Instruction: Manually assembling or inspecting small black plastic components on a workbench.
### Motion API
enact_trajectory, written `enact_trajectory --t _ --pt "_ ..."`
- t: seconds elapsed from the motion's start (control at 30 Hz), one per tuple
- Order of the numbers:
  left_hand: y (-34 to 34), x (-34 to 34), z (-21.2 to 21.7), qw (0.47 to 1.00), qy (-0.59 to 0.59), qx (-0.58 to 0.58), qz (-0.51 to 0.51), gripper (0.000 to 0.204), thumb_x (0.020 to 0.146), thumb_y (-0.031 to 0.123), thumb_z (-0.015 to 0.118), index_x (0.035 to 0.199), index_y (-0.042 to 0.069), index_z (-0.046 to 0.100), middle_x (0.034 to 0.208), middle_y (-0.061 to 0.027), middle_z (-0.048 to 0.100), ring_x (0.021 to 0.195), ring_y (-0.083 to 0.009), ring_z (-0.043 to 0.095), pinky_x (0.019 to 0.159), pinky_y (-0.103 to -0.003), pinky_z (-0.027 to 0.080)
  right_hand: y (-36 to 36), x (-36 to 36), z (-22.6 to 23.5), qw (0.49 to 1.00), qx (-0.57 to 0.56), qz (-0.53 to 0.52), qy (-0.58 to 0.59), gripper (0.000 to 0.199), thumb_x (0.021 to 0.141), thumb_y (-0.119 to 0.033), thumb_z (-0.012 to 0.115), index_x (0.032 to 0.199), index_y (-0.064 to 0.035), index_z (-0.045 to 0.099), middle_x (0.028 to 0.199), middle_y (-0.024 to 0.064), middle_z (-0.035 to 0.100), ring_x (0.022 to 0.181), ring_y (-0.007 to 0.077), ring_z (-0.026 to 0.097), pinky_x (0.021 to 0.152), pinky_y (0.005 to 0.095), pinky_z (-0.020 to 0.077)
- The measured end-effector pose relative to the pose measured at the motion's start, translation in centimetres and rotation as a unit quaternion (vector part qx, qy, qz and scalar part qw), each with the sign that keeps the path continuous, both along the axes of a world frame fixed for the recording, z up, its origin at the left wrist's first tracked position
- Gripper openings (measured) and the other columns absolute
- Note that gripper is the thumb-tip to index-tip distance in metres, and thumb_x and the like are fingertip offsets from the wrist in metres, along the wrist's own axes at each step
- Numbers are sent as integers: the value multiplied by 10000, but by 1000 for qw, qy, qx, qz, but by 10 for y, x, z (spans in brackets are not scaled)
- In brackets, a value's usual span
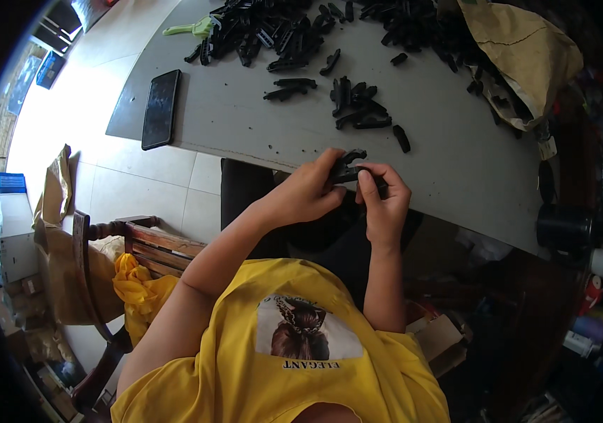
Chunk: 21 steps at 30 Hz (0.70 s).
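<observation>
Just off the near edge of the grey table [238, 130], my left hand [308, 189] is closed round a black plastic part [349, 171] with a curved, forked end. My right hand [384, 204] pinches the same part's right side between thumb and fingers. A second small black piece may be under those fingers; they hide it. Beyond my hands, a single black part [401, 139] lies on the table. Close by is a small cluster of similar long, narrow black parts [361, 106], with a pair [290, 88] to its left.
Big heaps of black parts [273, 32] cover the far side. A green plastic tool [190, 28] sticks out at their left. A dark phone [161, 109] lies near the left edge, and a brown paper bag [527, 60] at the far right. A wooden chair [164, 247] stands at my left.
</observation>
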<state>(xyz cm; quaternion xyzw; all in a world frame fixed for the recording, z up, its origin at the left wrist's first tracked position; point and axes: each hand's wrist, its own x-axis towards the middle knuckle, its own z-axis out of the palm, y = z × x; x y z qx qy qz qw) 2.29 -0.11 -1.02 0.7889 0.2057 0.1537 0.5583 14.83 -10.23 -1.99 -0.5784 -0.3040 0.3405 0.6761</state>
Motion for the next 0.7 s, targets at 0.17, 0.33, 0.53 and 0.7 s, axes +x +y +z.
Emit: enact_trajectory --t 0.17,0.33,0.53,0.7 --pt "-1 0 -6 995 -68 73 -8 404 856 141 573 1183 -32 409 813 -183 568 677 -240 565 628 -311 442 -3 -4 0 979 23 -23 -203 160 842 -105 618 932 27 605 847 27 579 599 52 470 553 178 387" --pt "0 -2 11 996 -70 30 -48 309 858 137 567 1108 -33 503 723 -138 579 622 -254 569 601 -287 448 -5 -7 10 999 39 -26 18 184 832 -109 630 966 11 592 937 52 593 659 53 484 558 176 389" --pt "20 3 2 980 -20 197 6 315 798 188 644 1068 50 555 779 -87 584 740 -270 581 696 -343 467 -2 11 -14 990 89 -78 78 130 816 -44 592 929 -16 534 971 81 592 695 96 504 622 208 419" --pt "93 10 -32 842 67 439 307 289 750 237 681 952 64 568 950 -96 543 908 -278 517 752 -374 435 22 72 -20 952 -35 -205 -223 121 782 -57 604 849 -15 512 929 89 587 812 190 560 710 336 466"
